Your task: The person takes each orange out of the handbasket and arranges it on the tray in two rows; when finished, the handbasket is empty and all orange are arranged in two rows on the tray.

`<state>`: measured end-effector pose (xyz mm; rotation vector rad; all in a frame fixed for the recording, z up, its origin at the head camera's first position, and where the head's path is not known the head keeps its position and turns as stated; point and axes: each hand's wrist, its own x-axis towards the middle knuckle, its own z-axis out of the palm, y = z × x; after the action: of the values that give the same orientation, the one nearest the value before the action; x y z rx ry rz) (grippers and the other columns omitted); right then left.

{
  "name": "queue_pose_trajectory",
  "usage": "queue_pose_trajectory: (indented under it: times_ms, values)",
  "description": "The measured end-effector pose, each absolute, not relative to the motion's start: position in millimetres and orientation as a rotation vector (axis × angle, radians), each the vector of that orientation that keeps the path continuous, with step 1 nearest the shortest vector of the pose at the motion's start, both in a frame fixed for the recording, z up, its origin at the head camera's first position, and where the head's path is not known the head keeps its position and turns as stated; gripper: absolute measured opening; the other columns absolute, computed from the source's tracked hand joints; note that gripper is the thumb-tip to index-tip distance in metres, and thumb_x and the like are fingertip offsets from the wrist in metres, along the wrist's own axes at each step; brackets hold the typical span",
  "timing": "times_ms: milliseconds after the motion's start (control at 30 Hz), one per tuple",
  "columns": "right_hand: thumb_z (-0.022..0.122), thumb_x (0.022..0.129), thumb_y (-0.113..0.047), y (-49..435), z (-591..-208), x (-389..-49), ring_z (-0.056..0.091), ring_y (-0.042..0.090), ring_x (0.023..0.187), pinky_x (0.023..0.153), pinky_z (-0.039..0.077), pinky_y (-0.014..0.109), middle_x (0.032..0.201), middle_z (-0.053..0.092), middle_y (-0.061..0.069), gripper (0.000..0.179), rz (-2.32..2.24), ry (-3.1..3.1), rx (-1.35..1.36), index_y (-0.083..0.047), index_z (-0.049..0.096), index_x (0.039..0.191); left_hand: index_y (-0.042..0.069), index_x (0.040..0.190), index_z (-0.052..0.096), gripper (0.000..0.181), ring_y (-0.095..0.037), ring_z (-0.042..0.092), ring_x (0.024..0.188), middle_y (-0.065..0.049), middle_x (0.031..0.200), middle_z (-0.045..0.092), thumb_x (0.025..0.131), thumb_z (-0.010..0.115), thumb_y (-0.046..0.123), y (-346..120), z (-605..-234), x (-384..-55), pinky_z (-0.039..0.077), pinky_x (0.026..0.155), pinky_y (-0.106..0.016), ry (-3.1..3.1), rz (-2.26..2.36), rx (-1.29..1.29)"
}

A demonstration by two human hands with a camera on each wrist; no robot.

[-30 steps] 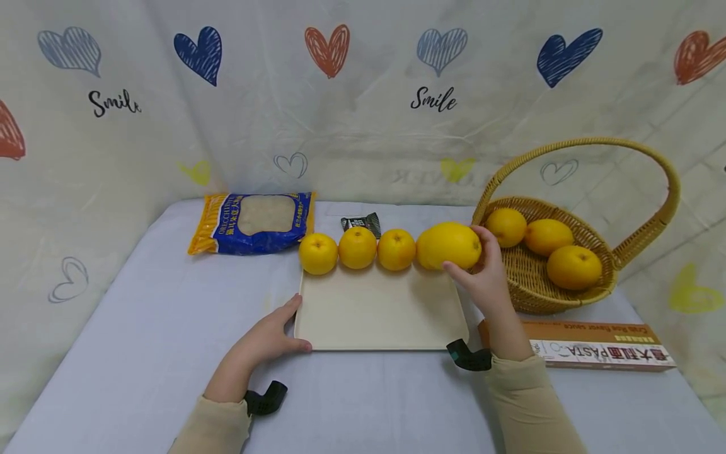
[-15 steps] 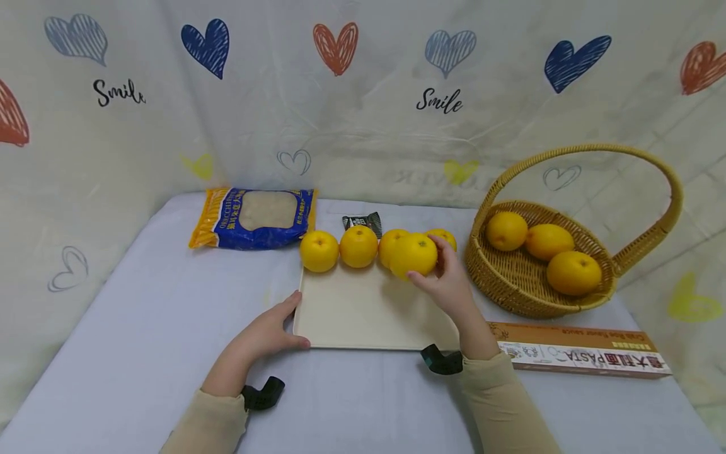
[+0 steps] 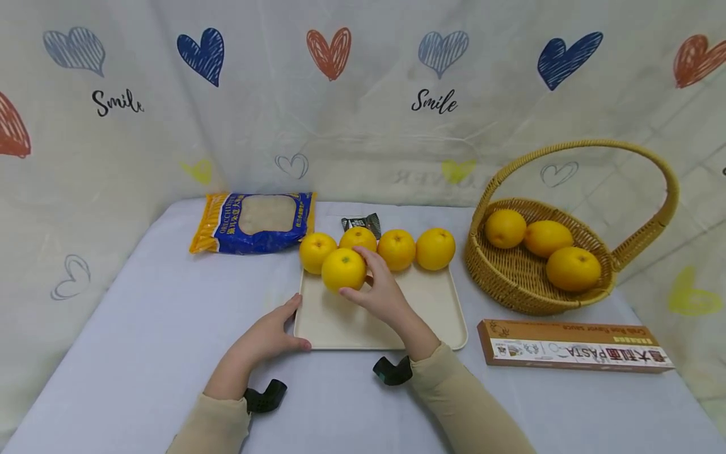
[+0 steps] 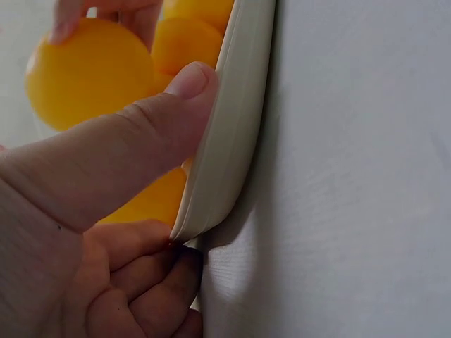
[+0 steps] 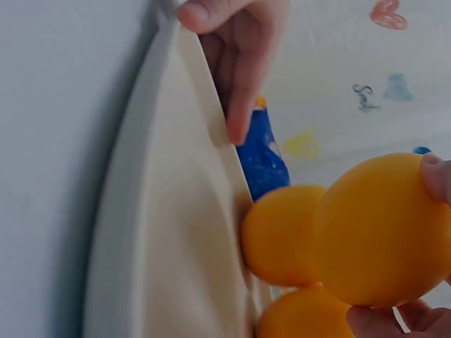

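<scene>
My right hand (image 3: 381, 287) grips an orange (image 3: 343, 270) between thumb and fingers, raised over the left part of a cream tray (image 3: 391, 328). My left hand (image 3: 266, 337) holds the tray by its left side; in the left wrist view the thumb (image 4: 158, 116) lies over the rim while the fingers curl at the corner. Along the tray's far edge stands a row of oranges: a left one (image 3: 315, 250), partly hidden ones behind the held fruit, and a right one (image 3: 435, 249). The right wrist view shows the held orange (image 5: 384, 229) in front of the row.
A wicker basket (image 3: 505, 287) with a tall handle and several oranges stands at the right. Below it lies a pasta box (image 3: 575, 347). At the back left is a blue and yellow pasta bag (image 3: 255, 221), with a small dark wrapped packet (image 3: 363, 222) behind the row.
My right hand has carried the orange leftward, from the row's right end, by the basket, to in front of its left oranges. The left hand stays on the tray.
</scene>
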<state>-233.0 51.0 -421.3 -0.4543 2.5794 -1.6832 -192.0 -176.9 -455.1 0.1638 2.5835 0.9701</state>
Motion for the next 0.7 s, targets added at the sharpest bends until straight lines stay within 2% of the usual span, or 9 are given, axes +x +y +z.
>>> queue_pose_trajectory:
  times_ms: [267,700]
  values:
    - [0.074,0.075,-0.024,30,-432,-233,0.043,0.019,0.122,0.093,0.047,0.037,0.140,0.039,0.003,0.072,-1.585,2.591,-0.558,-0.018,0.038,0.137,0.014,0.145,0.023,0.098,-0.031,0.025,0.136,-0.007,0.150,0.024,0.067,0.077,0.039,-177,-455,-191,0.022,0.110,-0.052,2.590,0.971,0.168]
    - [0.073,0.075,-0.028,15,-447,-234,0.044,0.020,0.119,0.095,0.047,0.034,0.141,0.038,0.005,0.075,-1.532,2.549,-0.523,-0.017,0.035,0.139,0.013,0.146,0.020,0.101,-0.035,0.027,0.134,-0.011,0.149,0.026,0.067,0.077,0.042,-178,-455,-189,0.024,0.107,-0.055,2.600,0.975,0.182]
